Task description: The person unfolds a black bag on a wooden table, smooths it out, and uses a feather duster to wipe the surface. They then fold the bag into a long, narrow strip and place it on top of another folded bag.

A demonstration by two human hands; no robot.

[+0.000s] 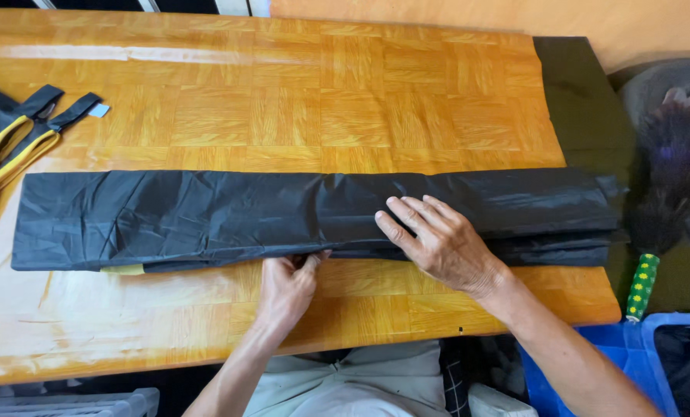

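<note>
Long black folded fabric point(206, 216) laid left-to-right across wooden counter point(283, 100), just ahead of both hands: left hand point(287, 286) pinching near edge at mid-length, right hand point(438, 239) spread flat on top, fingers open, slightly right of centre.

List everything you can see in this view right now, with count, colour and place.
folded fabric: one, black, long strip across the table's middle
straps: a bundle, black with yellow edging, table's left edge
wooden table: one, orange-brown parquet top
feather duster: one, dark feathers, green dotted handle, right of the table
crate: one, blue, lower right
left hand: pinching the fabric's near edge
right hand: flat on top of the fabric
</note>
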